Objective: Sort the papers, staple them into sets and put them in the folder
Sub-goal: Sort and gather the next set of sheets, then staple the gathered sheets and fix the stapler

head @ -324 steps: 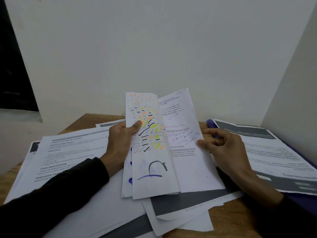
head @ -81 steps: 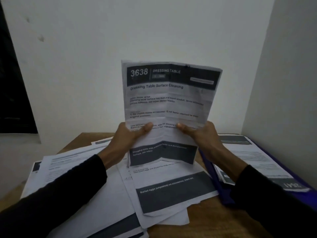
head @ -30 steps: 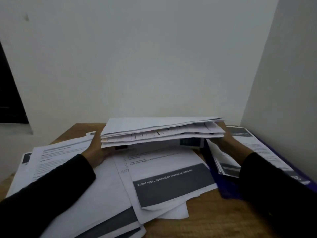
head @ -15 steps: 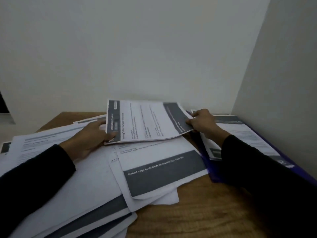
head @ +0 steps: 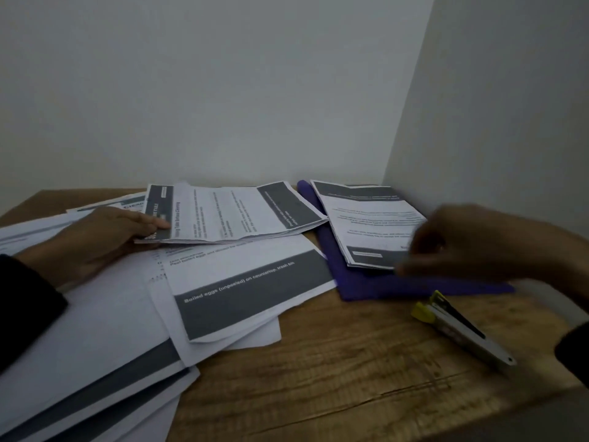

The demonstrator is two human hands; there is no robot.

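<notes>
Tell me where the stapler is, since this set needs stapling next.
In the head view the stapler lies on the bare wooden table at the right, just in front of the purple folder and below the right hand.

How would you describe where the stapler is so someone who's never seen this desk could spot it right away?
Start at the wooden table and go to the purple folder by the right wall. Just in front of the folder, on bare wood, lies the stapler. It is the only thing there that isn't paper: a slim grey body with a yellow tip.
</notes>
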